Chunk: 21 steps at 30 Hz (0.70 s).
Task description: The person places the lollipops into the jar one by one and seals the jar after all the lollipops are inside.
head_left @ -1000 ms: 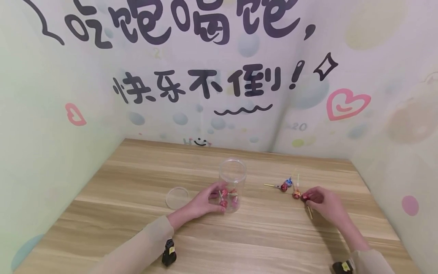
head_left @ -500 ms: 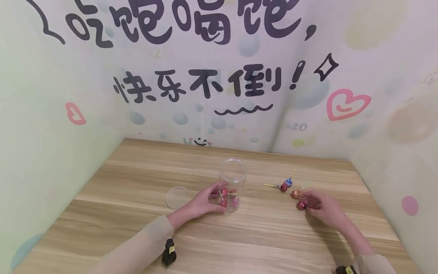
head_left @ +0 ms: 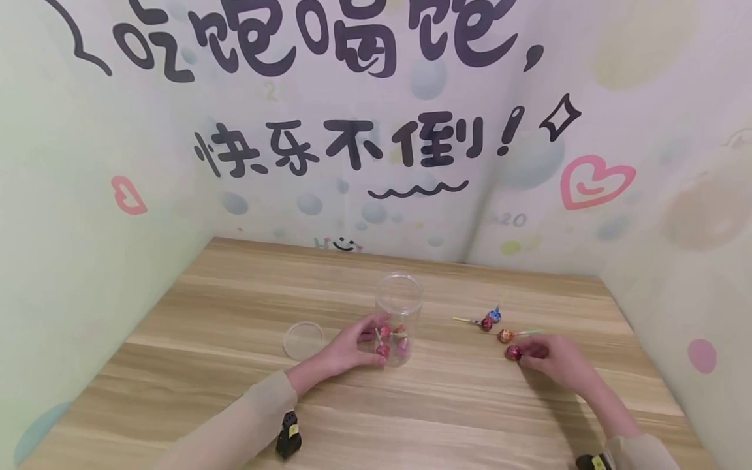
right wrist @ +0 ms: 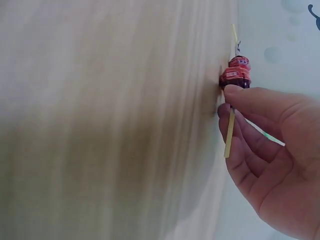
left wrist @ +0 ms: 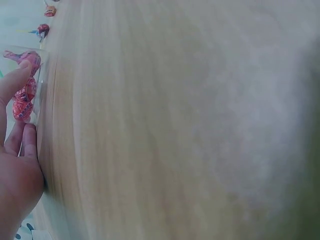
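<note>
My left hand [head_left: 351,347] holds the lower left side of a clear round jar [head_left: 405,301], which stands upright without its lid. Several wrapped lollipops [head_left: 383,351] lie inside; red and pink wrappers [left wrist: 23,107] show through the wall in the left wrist view. Over to the right, my right hand [head_left: 557,359] pinches a dark red lollipop [head_left: 514,353] close to the tabletop. Thumb and fingertips hold it just below its head, and its yellow stick [right wrist: 230,135] runs along the fingers in the right wrist view. Just behind it lies an orange lollipop [head_left: 505,335], its stick pointing right.
A clear round lid [head_left: 303,340] lies flat to the left of the jar. Behind the orange lollipop are a blue lollipop [head_left: 495,315] and another dark red one [head_left: 486,323], touching or nearly so. Printed walls enclose the wooden table [head_left: 411,418] at the back and sides.
My right hand has shifted the dark red lollipop slightly left and nearer, and its stick has turned toward the palm. The orange lollipop's stick swung from pointing back to pointing right. My left hand stays put.
</note>
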Each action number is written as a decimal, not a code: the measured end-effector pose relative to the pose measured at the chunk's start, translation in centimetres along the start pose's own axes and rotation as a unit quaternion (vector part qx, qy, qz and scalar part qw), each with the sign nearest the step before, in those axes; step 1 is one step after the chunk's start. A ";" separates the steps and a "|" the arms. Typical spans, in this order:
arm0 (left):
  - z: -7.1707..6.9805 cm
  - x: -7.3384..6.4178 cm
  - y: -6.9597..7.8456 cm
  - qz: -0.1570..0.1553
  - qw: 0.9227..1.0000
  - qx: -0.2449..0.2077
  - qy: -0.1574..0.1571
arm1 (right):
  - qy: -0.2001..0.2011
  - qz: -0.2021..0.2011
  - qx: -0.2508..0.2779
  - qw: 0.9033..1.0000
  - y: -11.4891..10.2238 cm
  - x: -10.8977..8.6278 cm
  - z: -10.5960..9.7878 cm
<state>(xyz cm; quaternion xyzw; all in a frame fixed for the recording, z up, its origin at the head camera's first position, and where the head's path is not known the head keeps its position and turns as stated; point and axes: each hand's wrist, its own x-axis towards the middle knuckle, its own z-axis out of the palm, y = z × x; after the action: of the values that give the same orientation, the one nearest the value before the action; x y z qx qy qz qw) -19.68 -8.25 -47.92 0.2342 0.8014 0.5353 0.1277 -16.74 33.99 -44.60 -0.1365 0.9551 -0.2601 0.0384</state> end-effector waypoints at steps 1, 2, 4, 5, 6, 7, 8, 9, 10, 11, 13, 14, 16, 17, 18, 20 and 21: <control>0.0 0.0 0.0 -0.001 1.000 0.002 0.001 | -0.002 -0.003 0.000 1.000 -0.1 0.1 -0.1; 0.0 0.0 0.0 -0.003 1.000 0.002 0.002 | -0.004 -0.006 0.002 1.000 -0.2 0.2 -0.2; 0.0 0.0 0.0 -0.008 1.000 0.001 0.001 | -0.009 -0.010 0.002 1.000 -0.3 0.4 -0.4; 0.0 0.1 0.0 -0.006 1.000 0.001 0.000 | -0.012 -0.013 0.001 1.000 -0.4 0.5 -0.5; 0.0 0.1 0.0 -0.006 1.000 0.000 -0.001 | -0.017 -0.014 -0.001 1.000 -0.5 0.6 -0.7; 0.0 0.1 0.0 -0.005 1.000 -0.001 -0.002 | -0.022 -0.015 -0.001 1.000 -0.7 0.7 -0.9; 0.0 0.1 0.0 -0.003 1.000 -0.001 -0.004 | -0.026 -0.016 -0.004 1.000 -0.8 0.8 -1.1; 0.0 0.2 0.0 0.000 1.000 0.000 -0.004 | -0.028 -0.018 -0.010 0.999 -1.0 0.9 -1.4; 0.0 0.2 0.0 0.002 1.000 0.001 -0.005 | -0.029 -0.021 -0.015 0.999 -1.2 1.1 -1.6; 0.0 0.2 0.1 0.003 1.000 0.003 -0.005 | -0.028 -0.028 -0.019 0.999 -1.4 1.3 -1.9; 0.0 0.2 0.0 0.002 1.000 0.005 -0.005 | -0.020 -0.043 -0.025 0.999 -1.9 1.7 -2.4; 0.0 0.2 0.0 0.002 1.000 0.006 -0.005 | -0.014 -0.054 -0.028 0.998 -2.2 1.9 -2.6; 0.0 0.1 0.0 0.001 1.000 0.003 -0.004 | -0.006 -0.072 -0.029 0.997 -2.7 2.5 -3.1; 0.0 0.1 0.0 0.000 1.000 0.003 -0.004 | -0.002 -0.079 -0.029 0.996 -3.1 2.7 -3.4; 0.0 0.1 0.0 0.000 1.000 0.001 -0.003 | 0.001 -0.082 -0.028 0.996 -3.4 3.0 -3.6; 0.0 0.1 0.0 0.001 1.000 0.001 -0.004 | -0.001 -0.089 -0.026 0.996 -4.1 3.4 -4.2; 0.0 0.1 0.0 0.002 1.000 0.000 -0.005 | -0.003 -0.091 -0.027 0.996 -4.4 3.6 -4.4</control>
<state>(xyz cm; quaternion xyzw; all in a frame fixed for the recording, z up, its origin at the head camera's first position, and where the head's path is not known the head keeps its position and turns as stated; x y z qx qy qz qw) -19.77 -8.17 -47.90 0.2384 0.8005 0.5341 0.1305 -19.75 31.48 -38.55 -0.2241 0.9453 -0.2366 0.0139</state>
